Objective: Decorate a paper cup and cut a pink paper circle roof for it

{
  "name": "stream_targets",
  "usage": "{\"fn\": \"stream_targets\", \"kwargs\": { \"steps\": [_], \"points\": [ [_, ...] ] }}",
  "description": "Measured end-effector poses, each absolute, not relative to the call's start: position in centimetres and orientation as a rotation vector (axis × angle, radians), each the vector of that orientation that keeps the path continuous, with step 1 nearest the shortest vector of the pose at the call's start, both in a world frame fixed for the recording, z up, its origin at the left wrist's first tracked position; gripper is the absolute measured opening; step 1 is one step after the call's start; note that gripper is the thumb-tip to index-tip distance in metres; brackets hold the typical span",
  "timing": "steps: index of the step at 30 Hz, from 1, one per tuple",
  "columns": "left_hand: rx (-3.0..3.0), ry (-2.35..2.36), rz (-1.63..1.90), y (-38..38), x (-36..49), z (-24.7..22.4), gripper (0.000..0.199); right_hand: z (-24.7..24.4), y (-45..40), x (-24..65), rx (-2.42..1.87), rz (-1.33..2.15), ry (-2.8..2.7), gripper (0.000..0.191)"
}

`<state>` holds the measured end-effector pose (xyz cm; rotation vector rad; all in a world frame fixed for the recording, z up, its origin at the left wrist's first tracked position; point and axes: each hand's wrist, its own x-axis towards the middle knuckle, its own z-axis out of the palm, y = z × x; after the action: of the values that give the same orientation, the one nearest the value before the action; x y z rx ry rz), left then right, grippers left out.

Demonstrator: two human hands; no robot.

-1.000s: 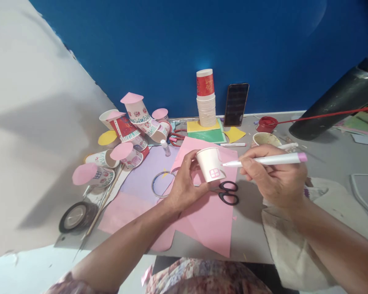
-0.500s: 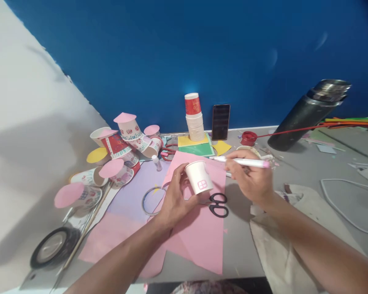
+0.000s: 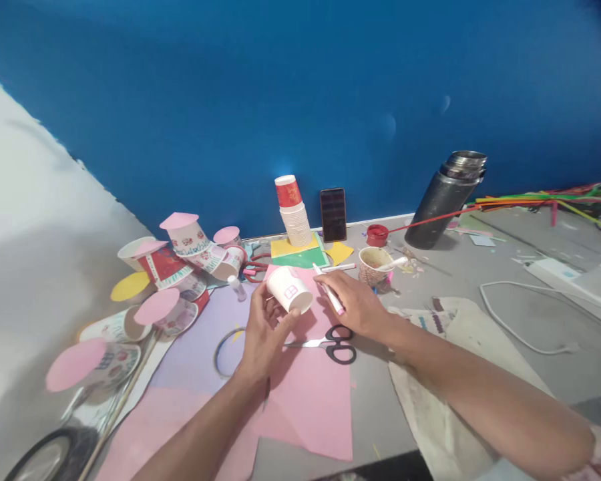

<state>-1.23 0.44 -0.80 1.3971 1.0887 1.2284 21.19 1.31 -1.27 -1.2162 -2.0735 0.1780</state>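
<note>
White cup (image 3: 282, 288) in left hand (image 3: 264, 334) bears pink 4-pane window (image 3: 291, 292).

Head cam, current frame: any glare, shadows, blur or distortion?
Head view: pale glow on the blue wall above the cup stack; head view: grey shadow low on the white wall; head view: slight overall softness, but the window drawing on the held cup reads clearly; head view: dark flask leans rightward, probably wide-angle stretch.

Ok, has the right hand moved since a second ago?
Yes, the right hand has moved left: against the scissors, it was well off to their right and is now almost straight beyond them.
</note>
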Motion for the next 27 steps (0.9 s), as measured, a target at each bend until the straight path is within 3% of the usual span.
{"fn": "stream_targets", "kwargs": {
  "steps": [7,11,22,27],
  "points": [
    [1.38,1.105,1.274,0.7,-1.1,-0.6,0.071,-1.5,1.6,21.1,-1.41,0.244,-2.221,0.078],
    [1.364,1.13,1.288,1.0,-1.4,-0.6,0.065,-1.4,1.6,21.1,-1.48,0.278,-2.26,0.077],
    [1.275,1.062,1.246,1.3,-1.3,-0.1,0.077,-1.8,2.0,21.6,-1.442,0.348,-2.279,0.069],
    [1.231,0.969,1.212,1.4,-1.3,0.2,0.074,-2.6,2.2,21.7,-1.392,0.347,-2.236,0.067]
  ]
}}
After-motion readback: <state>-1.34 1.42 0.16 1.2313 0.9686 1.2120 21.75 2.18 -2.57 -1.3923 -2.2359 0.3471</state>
